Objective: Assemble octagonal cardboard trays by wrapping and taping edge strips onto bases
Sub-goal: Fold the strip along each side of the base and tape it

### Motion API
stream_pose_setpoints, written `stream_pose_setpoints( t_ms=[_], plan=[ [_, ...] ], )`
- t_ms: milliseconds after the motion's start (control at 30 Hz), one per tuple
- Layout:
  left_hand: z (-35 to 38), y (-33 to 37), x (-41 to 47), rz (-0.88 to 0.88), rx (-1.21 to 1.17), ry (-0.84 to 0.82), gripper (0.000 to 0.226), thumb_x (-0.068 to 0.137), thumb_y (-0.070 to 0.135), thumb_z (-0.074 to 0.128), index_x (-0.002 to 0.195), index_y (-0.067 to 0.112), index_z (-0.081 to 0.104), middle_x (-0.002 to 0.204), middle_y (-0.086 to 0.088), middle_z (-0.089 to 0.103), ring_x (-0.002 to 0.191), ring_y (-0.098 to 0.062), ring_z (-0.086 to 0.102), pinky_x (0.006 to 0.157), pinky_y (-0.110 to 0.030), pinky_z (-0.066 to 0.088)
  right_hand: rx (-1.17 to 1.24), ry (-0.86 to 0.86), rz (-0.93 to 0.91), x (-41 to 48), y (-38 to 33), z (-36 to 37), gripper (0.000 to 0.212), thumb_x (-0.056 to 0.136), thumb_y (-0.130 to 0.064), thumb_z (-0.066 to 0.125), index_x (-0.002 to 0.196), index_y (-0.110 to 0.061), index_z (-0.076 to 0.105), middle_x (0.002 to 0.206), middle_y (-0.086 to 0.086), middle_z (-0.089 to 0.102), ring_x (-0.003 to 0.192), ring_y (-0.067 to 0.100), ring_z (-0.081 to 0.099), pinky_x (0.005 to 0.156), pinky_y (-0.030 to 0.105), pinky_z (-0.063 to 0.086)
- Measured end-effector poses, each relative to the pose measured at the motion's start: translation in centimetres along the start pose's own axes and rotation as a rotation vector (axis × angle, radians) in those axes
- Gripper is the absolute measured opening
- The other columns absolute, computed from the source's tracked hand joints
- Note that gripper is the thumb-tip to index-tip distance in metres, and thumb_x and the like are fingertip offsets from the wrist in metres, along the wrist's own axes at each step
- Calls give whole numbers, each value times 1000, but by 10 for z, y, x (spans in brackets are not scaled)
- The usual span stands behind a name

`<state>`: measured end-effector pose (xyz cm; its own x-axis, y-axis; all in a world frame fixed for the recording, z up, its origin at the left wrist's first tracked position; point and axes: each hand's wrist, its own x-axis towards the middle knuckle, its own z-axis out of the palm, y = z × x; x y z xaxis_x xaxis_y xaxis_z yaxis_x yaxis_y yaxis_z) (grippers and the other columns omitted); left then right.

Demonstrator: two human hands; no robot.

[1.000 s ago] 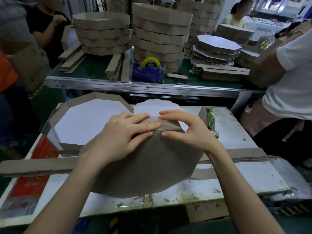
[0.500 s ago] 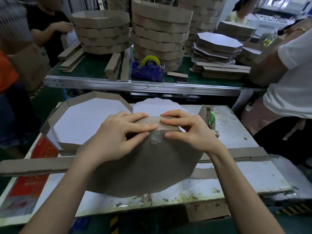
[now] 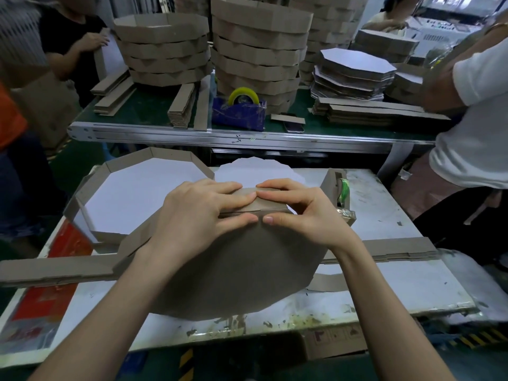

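Edge strip [image 3: 272, 206] under left hand [image 3: 200, 215] and right hand [image 3: 305, 213]

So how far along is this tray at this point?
Done: one finished tray sits at left. In hand: left hand and right hand press the edge strip onto the upturned base, fingertips meeting at its far rim. Left: loose strips and a white base wait for further trays.
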<state>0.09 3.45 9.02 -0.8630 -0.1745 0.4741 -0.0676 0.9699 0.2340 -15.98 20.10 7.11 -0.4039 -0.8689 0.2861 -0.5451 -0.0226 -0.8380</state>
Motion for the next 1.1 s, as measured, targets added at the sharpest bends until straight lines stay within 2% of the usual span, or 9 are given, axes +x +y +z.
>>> stream_pose_setpoints(
  t_ms=[133, 233, 367, 567, 667, 767, 867, 1000, 1100],
  plan=[
    [0, -2, 0, 45, 121, -28, 54, 82, 63, 56, 124, 30, 66, 117, 7, 68, 96, -23, 65, 70, -36, 49, 66, -11, 21, 0, 0, 0, 59, 79, -11, 81, 131, -25, 59, 130, 3, 64, 126, 15, 57, 110, 40, 44],
    [1, 3, 4, 29, 251, -210, 79, 79, 70, 55, 147, 33, 39, 138, 11, 54, 115, -19, 54, 86, -36, 43, 127, -32, 84, 2, -1, -5, 69, 76, -11, 82, 136, -27, 53, 130, 1, 64, 124, 13, 59, 109, 31, 44],
    [2, 19, 25, 31, 217, -178, 75, 80, 78, 35, 143, 38, 43, 127, 14, 59, 113, -14, 53, 85, -32, 42, 258, -28, 130, 7, 3, -19, 40, 87, -16, 71, 126, -23, 65, 121, -3, 71, 116, 13, 64, 95, 27, 52],
    [18, 27, 30, 29, 180, -127, 61, 85, 69, 40, 134, 37, 56, 117, 12, 65, 102, -17, 60, 78, -32, 45, 220, 644, 491, 20, 82, -55, 21, 100, -14, 55, 109, -20, 73, 95, -9, 70, 89, 9, 64, 73, 19, 54],
    [22, 17, 23, 30, 167, 29, 57, 85, 70, 44, 122, 34, 67, 105, 11, 71, 92, -18, 66, 68, -31, 50, 121, 822, 832, 13, 150, -81, 32, 98, -9, 47, 122, -8, 68, 96, 6, 65, 84, 23, 58, 73, 34, 51],
    [25, 13, 20, 23, 197, 37, 57, 84, 71, 38, 123, 39, 64, 108, 16, 69, 92, -14, 65, 65, -27, 46, -25, 824, 1075, 2, 205, -98, 34, 98, -8, 49, 128, -2, 61, 122, 20, 62, 109, 38, 59, 93, 44, 51],
    [26, 13, 22, -1, 196, 9, 59, 84, 74, 36, 126, 41, 62, 113, 17, 68, 94, -13, 64, 63, -25, 39, -86, 780, 1176, 2, 233, -108, 35, 97, -11, 53, 129, 2, 58, 131, 23, 55, 115, 43, 56, 94, 45, 52],
    [26, 12, 21, -37, 180, -24, 60, 84, 77, 36, 129, 44, 58, 119, 18, 66, 100, -12, 63, 68, -29, 45, -98, 700, 1227, 6, 249, -117, 33, 94, -6, 58, 123, 10, 56, 119, 26, 60, 109, 40, 60, 77, 37, 46],
    [26, 14, 19, -60, 155, -46, 61, 83, 79, 33, 131, 47, 54, 119, 20, 65, 102, -12, 63, 70, -35, 53, -11, 635, 1228, 8, 254, -122, 35, 92, -2, 58, 126, 8, 55, 97, 16, 59, 98, 33, 60, 83, 38, 52]
  ],
)
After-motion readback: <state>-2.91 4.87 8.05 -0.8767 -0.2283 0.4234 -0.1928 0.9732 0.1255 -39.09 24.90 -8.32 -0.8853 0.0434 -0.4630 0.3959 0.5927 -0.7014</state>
